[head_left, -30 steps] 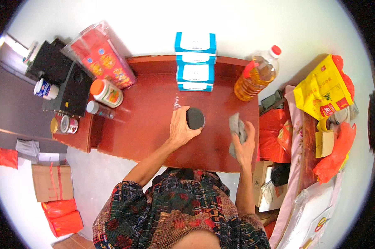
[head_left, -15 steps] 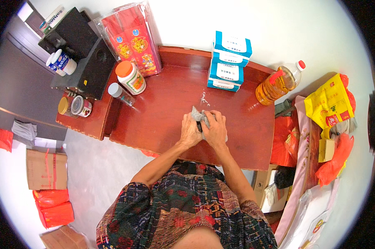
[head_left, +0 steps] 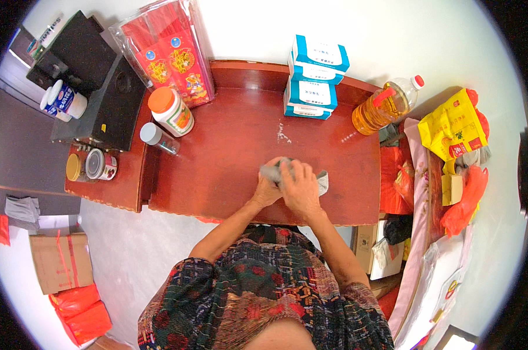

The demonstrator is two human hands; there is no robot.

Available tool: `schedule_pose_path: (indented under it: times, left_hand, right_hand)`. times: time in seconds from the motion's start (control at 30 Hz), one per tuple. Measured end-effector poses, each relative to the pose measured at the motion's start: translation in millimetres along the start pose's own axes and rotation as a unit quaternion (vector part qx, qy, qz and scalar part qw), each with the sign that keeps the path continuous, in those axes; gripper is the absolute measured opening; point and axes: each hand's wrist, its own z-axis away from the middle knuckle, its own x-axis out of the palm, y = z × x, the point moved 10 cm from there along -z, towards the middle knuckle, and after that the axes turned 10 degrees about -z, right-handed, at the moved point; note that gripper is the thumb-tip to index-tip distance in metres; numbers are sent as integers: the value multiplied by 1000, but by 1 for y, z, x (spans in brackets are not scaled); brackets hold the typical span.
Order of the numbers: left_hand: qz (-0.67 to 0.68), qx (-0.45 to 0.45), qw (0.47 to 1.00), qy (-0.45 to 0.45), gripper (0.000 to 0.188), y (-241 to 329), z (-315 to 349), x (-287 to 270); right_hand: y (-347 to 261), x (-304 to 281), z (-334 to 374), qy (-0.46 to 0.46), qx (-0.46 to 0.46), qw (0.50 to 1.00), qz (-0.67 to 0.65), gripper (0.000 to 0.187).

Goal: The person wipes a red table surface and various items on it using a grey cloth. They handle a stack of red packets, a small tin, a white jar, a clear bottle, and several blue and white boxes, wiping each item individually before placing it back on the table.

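Both of my hands are together over the near middle of the reddish-brown desk (head_left: 229,140). My right hand (head_left: 300,188) is closed on a grey cloth (head_left: 271,172), pressing it against what the left hand holds. One end of the cloth sticks out to the right of my right hand. My left hand (head_left: 267,189) is curled below the cloth, its fingers mostly covered. A dark thing showed between the hands half a second ago; its kind is hidden now. White marks (head_left: 283,134) lie on the desktop beyond my hands.
A stack of blue-and-white boxes (head_left: 312,93) stands at the back, with an oil bottle (head_left: 380,108) to its right. On the left are an orange-capped white jar (head_left: 173,116), a clear grey-lidded jar (head_left: 159,139), red packets (head_left: 170,58) and a black speaker (head_left: 115,111).
My right hand has turned and slid over the left, bringing the cloth over the dark thing. A cloth end now shows on the right. The whole view has shifted slightly.
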Motion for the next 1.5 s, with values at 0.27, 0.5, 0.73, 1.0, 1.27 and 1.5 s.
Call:
schedule_pose_path:
  times: [0.27,0.5,0.73,1.0,1.27,1.5]
  left_hand:
    - [-91,41,994,-42,59,-21,33,32]
    - [160,-80,983,-45,61,-22,20,22]
    - [74,-52,994,-54,63,0,-14,9]
    - [-65,-33,996,-46,65,-20,5,21]
    - [151,-76,985,-35,69,5,7,-2]
    - [67,-106,991,-41,89,9,1,-5]
  right_hand:
    - [-30,31,-28,-28,-108,994,-24,31]
    - [-13,28,-48,13,69,997,17,23]
    - [31,27,-67,37,230,972,44,23]
    - [-10,11,-15,104,83,987,89,38]
    - [-21,5,14,71,33,994,77,42]
    - [86,38,-30,2,288,958,8,22]
